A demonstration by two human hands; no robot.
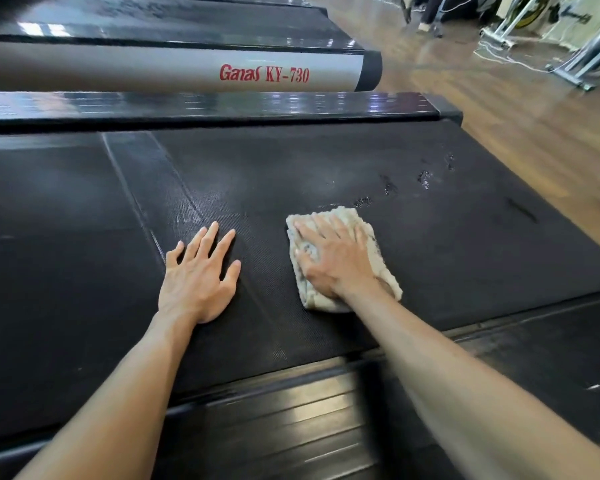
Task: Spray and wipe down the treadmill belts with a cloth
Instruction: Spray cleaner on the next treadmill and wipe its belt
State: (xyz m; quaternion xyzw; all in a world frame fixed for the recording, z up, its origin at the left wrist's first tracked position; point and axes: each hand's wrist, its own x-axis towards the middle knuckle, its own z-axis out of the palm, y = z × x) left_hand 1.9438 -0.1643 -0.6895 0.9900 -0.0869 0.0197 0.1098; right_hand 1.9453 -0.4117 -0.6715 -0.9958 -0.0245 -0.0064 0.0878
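Observation:
A black textured treadmill belt (326,161) fills the middle of the head view. A folded beige cloth (378,258) lies flat on it. My right hand (336,258) presses down on the cloth with straight, spread fingers. My left hand (198,275) rests flat on the bare belt to the left of the cloth, fingers spread. Several wet spray spots (423,178) glisten on the belt beyond the cloth, toward the far right. No spray bottle is in view.
A grey side rail (170,69) marked "Ganas KY-730" runs along the far side, with another treadmill belt (153,15) behind it. A ribbed black foot rail (309,410) lies near me. Wooden floor (499,109) and exercise machine frames (582,60) are at the right.

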